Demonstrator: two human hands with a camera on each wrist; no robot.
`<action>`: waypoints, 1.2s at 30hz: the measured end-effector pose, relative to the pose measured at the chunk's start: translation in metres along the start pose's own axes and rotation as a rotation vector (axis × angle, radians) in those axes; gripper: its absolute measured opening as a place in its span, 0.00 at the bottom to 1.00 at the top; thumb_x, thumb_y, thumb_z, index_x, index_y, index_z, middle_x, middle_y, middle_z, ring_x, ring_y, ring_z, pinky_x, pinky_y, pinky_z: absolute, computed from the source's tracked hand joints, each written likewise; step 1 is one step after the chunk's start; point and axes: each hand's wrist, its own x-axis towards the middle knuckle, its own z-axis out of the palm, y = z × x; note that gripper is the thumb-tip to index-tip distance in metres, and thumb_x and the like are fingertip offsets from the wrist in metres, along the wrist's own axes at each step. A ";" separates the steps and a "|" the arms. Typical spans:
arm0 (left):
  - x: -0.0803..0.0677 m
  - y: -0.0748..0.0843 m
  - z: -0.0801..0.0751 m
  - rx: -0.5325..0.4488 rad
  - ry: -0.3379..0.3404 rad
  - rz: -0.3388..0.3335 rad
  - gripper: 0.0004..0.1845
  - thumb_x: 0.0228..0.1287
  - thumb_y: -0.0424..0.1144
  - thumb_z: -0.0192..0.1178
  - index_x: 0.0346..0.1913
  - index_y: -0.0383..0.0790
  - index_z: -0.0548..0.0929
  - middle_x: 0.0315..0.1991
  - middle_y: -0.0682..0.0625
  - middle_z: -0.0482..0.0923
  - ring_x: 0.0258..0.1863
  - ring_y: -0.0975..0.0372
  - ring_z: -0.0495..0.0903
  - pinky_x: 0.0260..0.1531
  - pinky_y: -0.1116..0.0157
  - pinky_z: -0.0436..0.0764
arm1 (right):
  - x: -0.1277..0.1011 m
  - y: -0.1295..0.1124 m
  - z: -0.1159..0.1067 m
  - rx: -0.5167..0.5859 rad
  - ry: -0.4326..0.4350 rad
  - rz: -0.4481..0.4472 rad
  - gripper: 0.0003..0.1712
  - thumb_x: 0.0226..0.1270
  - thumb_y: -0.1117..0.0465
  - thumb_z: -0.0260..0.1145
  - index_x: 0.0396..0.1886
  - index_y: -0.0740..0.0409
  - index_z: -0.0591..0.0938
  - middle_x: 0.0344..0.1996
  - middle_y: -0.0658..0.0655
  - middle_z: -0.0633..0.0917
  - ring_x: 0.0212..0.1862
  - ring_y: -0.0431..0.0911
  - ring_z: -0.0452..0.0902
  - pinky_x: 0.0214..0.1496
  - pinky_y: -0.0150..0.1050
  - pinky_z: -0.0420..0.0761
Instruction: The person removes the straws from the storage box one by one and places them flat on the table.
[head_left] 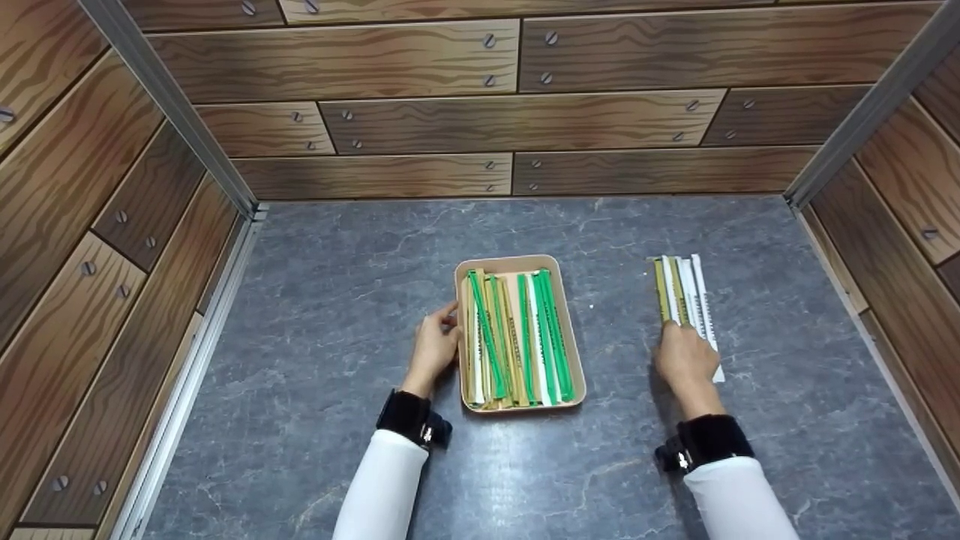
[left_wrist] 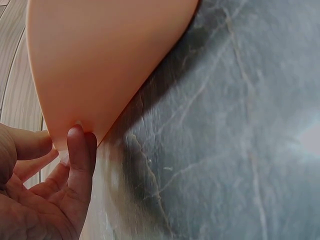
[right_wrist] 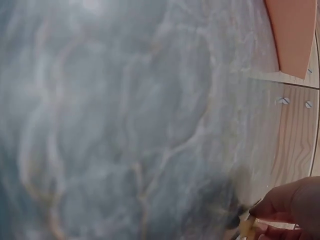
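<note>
A shallow beige tray (head_left: 571, 352) holds two groups of long, thin stick packets (head_left: 551, 337) in green, yellow and white. My left hand (head_left: 433, 349) is at its left side, fingertips against the outer wall and thumb at the rim; the left wrist view shows the tray wall (left_wrist: 110, 60) beside the fingers (left_wrist: 80, 155). To the right, my right hand (head_left: 686, 360) grips a row of white and yellow stick packets (head_left: 679, 285) near their lower ends. In the right wrist view, the thumb and fingers pinch a yellow packet edge (right_wrist: 246, 227); the palm hides the rest.
The grey marbled tabletop (head_left: 330, 300) is bounded by wood-patterned panels at the back (head_left: 420, 124), left (head_left: 82, 300) and right (head_left: 885, 247). Metal rails run along the corners. Tiny white specks (head_left: 590, 306) lie between the tray and the loose packets.
</note>
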 end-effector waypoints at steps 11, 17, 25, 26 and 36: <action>0.001 0.001 0.000 0.009 -0.020 -0.007 0.26 0.62 0.25 0.57 0.65 0.36 0.76 0.42 0.41 0.82 0.35 0.57 0.81 0.37 0.62 0.80 | -0.001 0.003 -0.001 0.005 0.021 0.041 0.15 0.59 0.67 0.59 0.45 0.70 0.78 0.39 0.76 0.76 0.39 0.74 0.77 0.32 0.70 0.75; 0.001 0.002 0.000 0.008 -0.014 -0.012 0.26 0.62 0.25 0.58 0.65 0.35 0.76 0.42 0.41 0.83 0.36 0.56 0.82 0.38 0.61 0.80 | -0.008 -0.018 -0.002 0.074 0.106 -0.064 0.19 0.59 0.67 0.61 0.51 0.69 0.79 0.44 0.75 0.77 0.39 0.72 0.77 0.32 0.66 0.76; 0.000 0.001 0.000 0.001 -0.014 -0.008 0.26 0.62 0.25 0.59 0.65 0.35 0.76 0.42 0.41 0.82 0.34 0.57 0.81 0.34 0.63 0.80 | -0.025 -0.086 0.003 0.195 0.114 -0.359 0.17 0.57 0.68 0.66 0.48 0.65 0.84 0.37 0.64 0.85 0.36 0.57 0.82 0.34 0.52 0.81; 0.000 0.002 0.000 -0.001 -0.014 -0.007 0.26 0.62 0.25 0.59 0.65 0.36 0.76 0.42 0.41 0.82 0.35 0.57 0.81 0.35 0.63 0.80 | -0.028 -0.095 0.004 0.207 0.107 -0.377 0.16 0.57 0.68 0.66 0.47 0.64 0.85 0.35 0.62 0.85 0.34 0.54 0.81 0.32 0.50 0.81; 0.000 0.001 0.000 -0.018 -0.008 -0.001 0.26 0.61 0.24 0.58 0.65 0.34 0.76 0.40 0.41 0.83 0.35 0.56 0.82 0.37 0.62 0.81 | -0.051 -0.146 0.025 0.150 -0.084 -0.442 0.16 0.62 0.68 0.65 0.50 0.68 0.83 0.39 0.67 0.85 0.31 0.55 0.83 0.24 0.43 0.82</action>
